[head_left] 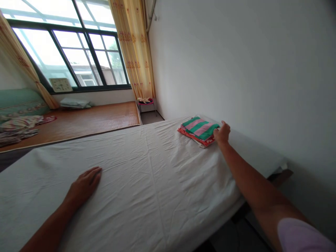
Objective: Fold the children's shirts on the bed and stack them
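At the far right of a bed-like surface with a white sheet (131, 175), a small stack of folded fabric lies near the wall. On top is a folded cloth (201, 127) with green and pink stripes; a red-orange cloth (189, 135) and a pale layer stick out beneath. My right hand (222, 132) reaches to the stack's right corner, its fingers closed on the edge of the striped cloth. Part of those fingertips is hidden. My left hand (85, 182) rests palm down on the sheet at the left, fingers stretched out, holding nothing.
A white wall (236, 63) borders the right side. Beyond the sheet stands a low bed with a brown mat (105, 113), rumpled cloths (23, 123) and a pale folded item (75, 103). A small stool (145, 102) is in the corner by the curtain (135, 49).
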`<state>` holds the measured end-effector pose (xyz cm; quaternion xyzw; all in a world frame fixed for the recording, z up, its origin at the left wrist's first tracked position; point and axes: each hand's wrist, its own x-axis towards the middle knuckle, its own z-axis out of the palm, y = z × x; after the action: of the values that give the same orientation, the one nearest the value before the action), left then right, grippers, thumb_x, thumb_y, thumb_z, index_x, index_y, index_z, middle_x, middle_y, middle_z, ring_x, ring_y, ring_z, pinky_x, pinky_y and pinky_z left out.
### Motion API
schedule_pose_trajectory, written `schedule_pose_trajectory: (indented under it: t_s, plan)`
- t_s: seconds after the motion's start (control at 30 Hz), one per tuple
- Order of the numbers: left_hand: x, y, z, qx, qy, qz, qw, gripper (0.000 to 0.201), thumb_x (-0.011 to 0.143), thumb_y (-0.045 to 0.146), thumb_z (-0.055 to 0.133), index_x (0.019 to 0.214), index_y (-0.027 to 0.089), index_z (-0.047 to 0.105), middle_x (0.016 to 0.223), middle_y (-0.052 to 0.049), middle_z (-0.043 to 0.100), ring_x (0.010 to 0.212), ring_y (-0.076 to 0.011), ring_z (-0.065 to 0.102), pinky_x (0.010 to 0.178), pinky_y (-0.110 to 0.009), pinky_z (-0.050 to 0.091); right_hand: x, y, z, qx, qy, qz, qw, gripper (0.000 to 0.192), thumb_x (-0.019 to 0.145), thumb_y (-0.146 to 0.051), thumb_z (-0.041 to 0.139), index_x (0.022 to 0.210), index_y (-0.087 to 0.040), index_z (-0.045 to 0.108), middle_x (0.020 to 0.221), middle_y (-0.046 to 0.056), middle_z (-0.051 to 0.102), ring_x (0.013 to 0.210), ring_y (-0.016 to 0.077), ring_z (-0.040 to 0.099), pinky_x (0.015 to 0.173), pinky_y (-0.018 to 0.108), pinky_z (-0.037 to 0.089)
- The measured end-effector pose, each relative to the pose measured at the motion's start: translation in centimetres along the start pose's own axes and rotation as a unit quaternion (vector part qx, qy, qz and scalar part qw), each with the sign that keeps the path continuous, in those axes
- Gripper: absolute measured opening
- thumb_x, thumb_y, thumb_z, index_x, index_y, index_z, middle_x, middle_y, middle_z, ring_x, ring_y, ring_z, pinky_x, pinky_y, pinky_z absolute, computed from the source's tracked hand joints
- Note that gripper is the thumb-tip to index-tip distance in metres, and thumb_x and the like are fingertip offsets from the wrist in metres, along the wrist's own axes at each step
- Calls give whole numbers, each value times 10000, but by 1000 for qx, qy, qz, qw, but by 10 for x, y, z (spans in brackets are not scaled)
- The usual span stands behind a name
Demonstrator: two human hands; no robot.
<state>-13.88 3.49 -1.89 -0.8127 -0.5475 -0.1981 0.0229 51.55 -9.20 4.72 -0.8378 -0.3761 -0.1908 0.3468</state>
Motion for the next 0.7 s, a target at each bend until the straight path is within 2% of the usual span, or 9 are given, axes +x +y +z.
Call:
schedule_pose_trajectory:
  t_s: [0.07,0.1,0.2,0.27,0.33,0.4,0.47,0.6,0.7]
  plan:
    - [0,2,-1,-4,1,-10,1000,429,815,512,361,1098,313,614,1262,4,627,1182,-241,562,1012,-415,444,12,-11,-1,4,36,-65,997,581,869,-242,350,1430,-93,330,1430,205,397,1302,295,377,1023,465,374]
    - [0,3,-2,-5,1,-13,1000,427,813,513,362,1098,318,613,1261,10,627,1183,-239,561,1010,-416,445,18,-18,0,5,33,-100,994,554,889,-271,342,1424,-125,357,1451,175,385,1331,286,333,1050,460,341]
    - [0,4,-3,4,-2,-14,1000,433,826,514,350,1115,320,607,1265,15,622,1190,-225,554,1020,-406,438,32,-34,12,-29,-54,-161,985,521,935,-396,314,1429,-240,377,1503,94,346,1367,275,268,1084,485,269]
    - [0,4,-3,13,-3,-10,1000,444,839,510,340,1132,307,605,1271,8,616,1193,-216,552,1030,-388,431,36,-33,25,-62,-142,-136,978,522,929,-484,322,1403,-289,419,1487,87,378,1335,308,320,1053,557,270]
    - [-1,4,-2,17,-8,-6,1000,451,848,506,339,1142,294,606,1279,-1,611,1194,-219,552,1029,-384,433,38,-24,38,-82,-219,-71,970,555,909,-561,319,1375,-295,461,1430,115,448,1258,353,414,977,625,313]
    - [-2,4,-2,18,-10,-6,1000,442,851,501,343,1146,298,604,1283,3,610,1196,-224,552,1026,-394,436,38,-15,50,-88,-253,-6,964,602,899,-605,286,1366,-278,478,1379,145,495,1201,386,466,917,654,342]
    - [-2,5,-3,21,-9,-10,1000,434,855,494,342,1150,308,600,1282,9,612,1199,-224,549,1028,-403,435,36,-8,58,-89,-255,33,962,618,903,-605,255,1368,-267,481,1368,153,507,1192,402,472,906,663,340]
    - [-3,10,-7,29,-20,-4,999,494,855,486,329,1184,254,615,1293,-37,607,1203,-230,547,1037,-393,426,31,1,66,-73,-169,2,983,530,929,-494,281,1337,-256,524,1311,138,566,1161,368,506,913,617,372]
    - [-3,12,-10,37,-31,4,999,534,860,483,317,1211,216,619,1306,-62,598,1210,-231,543,1049,-377,413,35,17,70,-40,-149,11,988,481,940,-414,291,1275,-251,595,1201,136,636,1104,322,557,907,517,423]
